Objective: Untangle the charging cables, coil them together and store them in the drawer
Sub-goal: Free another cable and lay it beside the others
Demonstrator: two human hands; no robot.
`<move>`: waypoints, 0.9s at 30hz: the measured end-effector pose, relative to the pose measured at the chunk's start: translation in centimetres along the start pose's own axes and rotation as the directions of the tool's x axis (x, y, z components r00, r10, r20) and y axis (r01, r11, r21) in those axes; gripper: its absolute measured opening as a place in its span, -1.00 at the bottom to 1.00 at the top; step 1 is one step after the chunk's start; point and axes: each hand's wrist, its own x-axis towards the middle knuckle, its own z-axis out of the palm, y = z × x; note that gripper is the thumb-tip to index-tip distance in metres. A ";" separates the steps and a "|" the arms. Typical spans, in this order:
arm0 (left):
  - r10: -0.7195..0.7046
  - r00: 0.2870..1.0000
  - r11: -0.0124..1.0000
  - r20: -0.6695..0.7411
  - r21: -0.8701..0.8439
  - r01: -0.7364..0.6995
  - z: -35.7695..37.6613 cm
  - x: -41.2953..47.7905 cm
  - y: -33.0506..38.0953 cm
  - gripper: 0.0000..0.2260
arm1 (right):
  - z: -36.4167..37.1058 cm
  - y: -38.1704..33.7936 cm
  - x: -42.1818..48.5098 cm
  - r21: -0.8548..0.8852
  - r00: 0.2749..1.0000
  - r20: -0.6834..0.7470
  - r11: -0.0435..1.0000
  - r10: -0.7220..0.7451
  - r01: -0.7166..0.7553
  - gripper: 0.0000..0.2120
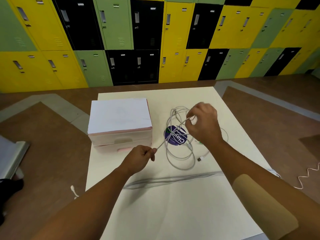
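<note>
While a metal-edged object [12, 158] is lying at the far left on the brown floor, a white-topped pink drawer box [119, 123] is sitting on the left part of a cream sheet [173, 205], both of its drawers looking closed. Just in front of the box, the left hand [140, 157] is pinching one end of a pale charging cable [170, 134] between thumb and forefinger, and that length is running taut, up and to the right, to the right hand [203, 124]. The right hand's fingertips are pressing together on the same strand, above the tangled loops [180, 153] that are lying on the sheet beside the box. These loops are crossing a round purple sticker [176, 136], and a USB plug [200, 159] is resting at their lower right edge. A grey cable [173, 180] is stretching across the sheet nearer the person, under both forearms. At the far right, a pinkish wavy cord [310, 175] is trailing over the floor.
</note>
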 end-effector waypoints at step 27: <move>-0.006 0.994 0.913 0.113 0.407 -0.041 -3.8 -5.6 -6.9 -0.86 | 11.4 -10.0 -9.0 0.184 0.379 0.925 0.872 0.001 -0.454 -0.74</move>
